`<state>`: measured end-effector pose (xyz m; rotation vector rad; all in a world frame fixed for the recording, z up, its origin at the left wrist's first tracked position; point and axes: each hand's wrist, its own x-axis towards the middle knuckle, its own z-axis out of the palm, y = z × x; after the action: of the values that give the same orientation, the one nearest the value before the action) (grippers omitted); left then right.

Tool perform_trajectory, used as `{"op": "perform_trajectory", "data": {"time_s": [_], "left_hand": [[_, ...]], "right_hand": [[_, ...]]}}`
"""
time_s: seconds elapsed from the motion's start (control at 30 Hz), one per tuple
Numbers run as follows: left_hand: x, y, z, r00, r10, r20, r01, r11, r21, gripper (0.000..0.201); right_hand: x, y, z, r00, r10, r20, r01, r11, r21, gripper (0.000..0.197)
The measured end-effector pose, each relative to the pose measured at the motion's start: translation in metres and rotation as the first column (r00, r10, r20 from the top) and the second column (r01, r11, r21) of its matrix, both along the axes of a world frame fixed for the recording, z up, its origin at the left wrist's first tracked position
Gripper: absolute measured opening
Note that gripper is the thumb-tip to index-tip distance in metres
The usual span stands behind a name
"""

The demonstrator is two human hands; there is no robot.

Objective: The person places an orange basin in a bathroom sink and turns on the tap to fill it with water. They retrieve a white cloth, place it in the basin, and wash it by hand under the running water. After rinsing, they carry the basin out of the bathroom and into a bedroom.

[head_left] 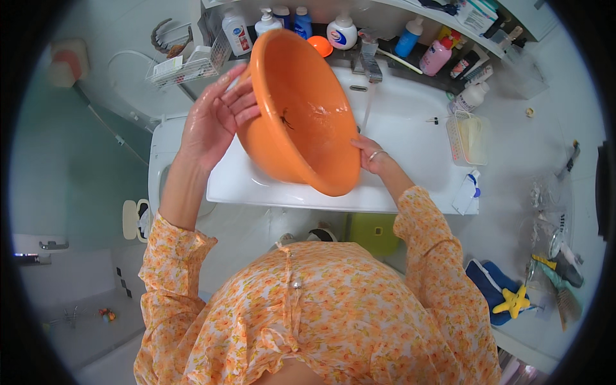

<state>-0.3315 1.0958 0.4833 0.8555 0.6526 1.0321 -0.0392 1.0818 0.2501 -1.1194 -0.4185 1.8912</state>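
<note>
A wet orange plastic basin [316, 122] is tilted on its side over the white sink [410, 154], its hollow facing right. A small dark, branching mark [286, 119] shows on its inside near the left rim. My right hand [370, 154], with a ring on one finger, is closed on the basin's right rim. My left hand [221, 119] lies against the outer left wall, palm partly showing, fingers stretched out and a little apart. A thin stream of water falls from the metal faucet [368, 61] just right of the basin.
Several bottles line the back ledge, among them a white pump bottle [342, 33] and a pink bottle [436, 56]. An orange cup [319, 45] stands by them. To the right is a white plastic basket [467, 138]. A wire rack [192, 66] and the toilet [168, 154] are left.
</note>
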Motion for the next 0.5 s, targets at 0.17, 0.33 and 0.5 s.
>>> {"op": "perform_trajectory", "data": {"time_s": [0.17,0.33,0.5], "left_hand": [[0.025,-0.016,0.038,0.997,0.031,-0.072,-0.015,0.977,0.215,0.042],[0.048,-0.026,0.055,0.938,0.048,-0.342,0.076,0.938,0.339,0.039],[0.056,-0.023,0.059,0.939,0.011,-0.344,0.137,0.906,0.402,0.037]], "right_hand": [[-0.059,0.026,-0.003,0.994,0.096,-0.046,-0.097,0.995,-0.034,0.036],[-0.095,0.024,0.007,0.962,0.247,-0.119,-0.251,0.968,-0.019,0.038],[-0.105,0.01,0.037,0.91,0.415,-0.01,-0.415,0.91,0.023,0.039]]}}
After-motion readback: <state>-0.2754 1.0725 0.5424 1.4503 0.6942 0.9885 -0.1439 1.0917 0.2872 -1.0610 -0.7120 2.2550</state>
